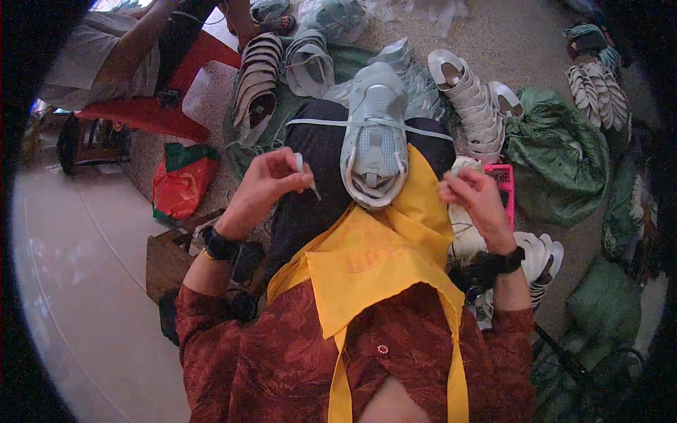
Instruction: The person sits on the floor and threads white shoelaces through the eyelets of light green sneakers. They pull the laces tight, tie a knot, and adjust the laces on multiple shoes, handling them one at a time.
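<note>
A pale grey-blue shoe upper (376, 134) lies across my lap, its toe pointing away from me and its opening toward me. A flat pale shoelace (321, 122) passes crosswise through it and hangs out over both thighs. To the left of the shoe, my left hand (276, 182) is closed in a pinch on a pale strip that looks like a lace end; its tip sticks out below the fingers. On the other side my right hand (478, 201) is raised with thumb and fingers pinched together. What they hold, if anything, is hard to make out.
Nested white shoe uppers (469, 106) stand in a row at far right, beside a green sack (557, 158) and a pink basket (502, 185). More uppers (259, 74) are stacked at far left. Near a red-and-green bag (185, 185), another person sits on a red seat (151, 116).
</note>
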{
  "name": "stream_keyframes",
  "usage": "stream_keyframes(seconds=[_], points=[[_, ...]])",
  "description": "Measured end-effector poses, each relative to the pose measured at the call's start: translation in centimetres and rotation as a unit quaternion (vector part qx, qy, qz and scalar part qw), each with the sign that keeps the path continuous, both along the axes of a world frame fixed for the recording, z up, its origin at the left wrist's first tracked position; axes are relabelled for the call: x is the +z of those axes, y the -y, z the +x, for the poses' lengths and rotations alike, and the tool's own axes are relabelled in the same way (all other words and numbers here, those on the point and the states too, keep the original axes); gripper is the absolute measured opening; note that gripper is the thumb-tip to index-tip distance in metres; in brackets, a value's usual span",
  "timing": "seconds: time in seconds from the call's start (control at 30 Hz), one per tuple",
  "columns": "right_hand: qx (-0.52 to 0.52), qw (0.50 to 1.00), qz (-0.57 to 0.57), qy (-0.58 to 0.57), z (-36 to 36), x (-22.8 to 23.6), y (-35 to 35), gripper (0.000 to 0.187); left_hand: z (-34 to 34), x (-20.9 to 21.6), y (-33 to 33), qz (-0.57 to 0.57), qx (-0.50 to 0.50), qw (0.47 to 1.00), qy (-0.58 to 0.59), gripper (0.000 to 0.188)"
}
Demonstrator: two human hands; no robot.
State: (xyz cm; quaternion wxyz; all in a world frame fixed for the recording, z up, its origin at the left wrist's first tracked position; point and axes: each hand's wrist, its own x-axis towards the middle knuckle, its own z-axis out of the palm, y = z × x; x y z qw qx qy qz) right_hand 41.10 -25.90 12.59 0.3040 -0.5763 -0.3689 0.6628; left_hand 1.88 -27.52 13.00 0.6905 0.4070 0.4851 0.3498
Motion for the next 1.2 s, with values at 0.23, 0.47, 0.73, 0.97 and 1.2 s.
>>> stream_keyframes(seconds=[0.23,0.47,0.73,0.97,1.2], points=[[0.061,0.98,0.164,0.098,-5.2,-1.3,-4.0,0.011,3.3,0.0,-2.0,0.024,0.051,0.998,0.034,0.015],[0.09,0.947,0.253,0.178,-7.0,-2.5,-7.4,0.01,4.0,-1.9,-3.1,0.079,0.014,0.997,-0.006,0.013],[-0.012,0.974,0.224,0.024,-8.1,-2.0,-6.9,0.009,5.0,-2.0,-4.8,0.093,0.066,0.991,-0.064,0.01],[-0.048,0.973,0.225,0.021,-8.8,-2.5,-6.3,0.007,5.4,-2.4,-5.3,0.101,0.08,0.99,-0.057,0.017],[-0.05,0.958,0.274,0.07,-9.0,-3.5,-6.4,0.006,6.3,-2.8,-6.1,0.159,0.124,0.976,-0.089,0.019]])
